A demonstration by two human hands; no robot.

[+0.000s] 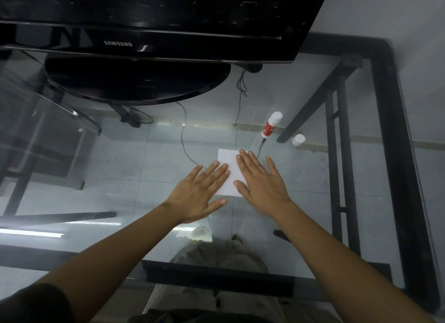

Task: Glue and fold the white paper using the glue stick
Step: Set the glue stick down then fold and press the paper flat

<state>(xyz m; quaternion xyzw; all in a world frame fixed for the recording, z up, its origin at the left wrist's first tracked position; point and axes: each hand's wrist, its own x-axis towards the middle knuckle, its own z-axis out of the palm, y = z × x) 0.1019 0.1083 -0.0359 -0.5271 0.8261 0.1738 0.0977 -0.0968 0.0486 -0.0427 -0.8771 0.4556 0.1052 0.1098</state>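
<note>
White paper (228,175) lies flat on the glass table (144,159), both palms on it. Glue stick (271,125) stands beyond it, uncapped, its cap (298,139) apart to the right. Risk: paper slides on slick glass under uneven pressing, so the crease skews. Left hand (199,190) and right hand (261,185) spread flat, fingers extended, grasping nothing.

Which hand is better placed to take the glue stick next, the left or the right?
Probably the right hand. The red and white glue stick stands beyond the white paper on the right side, nearer its fingers than the left hand.
</note>
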